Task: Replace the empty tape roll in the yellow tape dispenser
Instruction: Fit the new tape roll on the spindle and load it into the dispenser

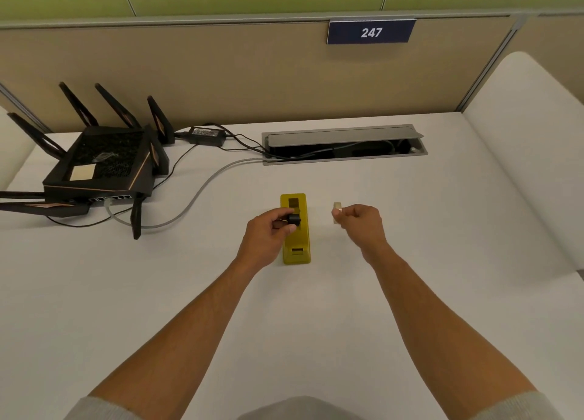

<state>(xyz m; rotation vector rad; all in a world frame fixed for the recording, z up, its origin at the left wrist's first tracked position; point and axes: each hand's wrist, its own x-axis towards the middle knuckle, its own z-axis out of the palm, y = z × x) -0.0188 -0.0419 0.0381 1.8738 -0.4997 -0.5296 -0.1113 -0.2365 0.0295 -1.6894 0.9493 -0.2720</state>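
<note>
Dispenser (296, 249) lengthwise, pointing away

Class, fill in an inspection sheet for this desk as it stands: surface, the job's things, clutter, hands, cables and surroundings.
Surface: white desk, bare around the work.
Job's things: yellow tape dispenser at the centre; black spindle held over it; pale tape roll to its right.
Clutter: black router with antennas, power adapter.
Hands: left hand grips the spindle; right hand pinches the tape roll.
Cables: grey cable and black leads run into the open cable hatch.
Surroundings: beige partition, sign 247.
</note>
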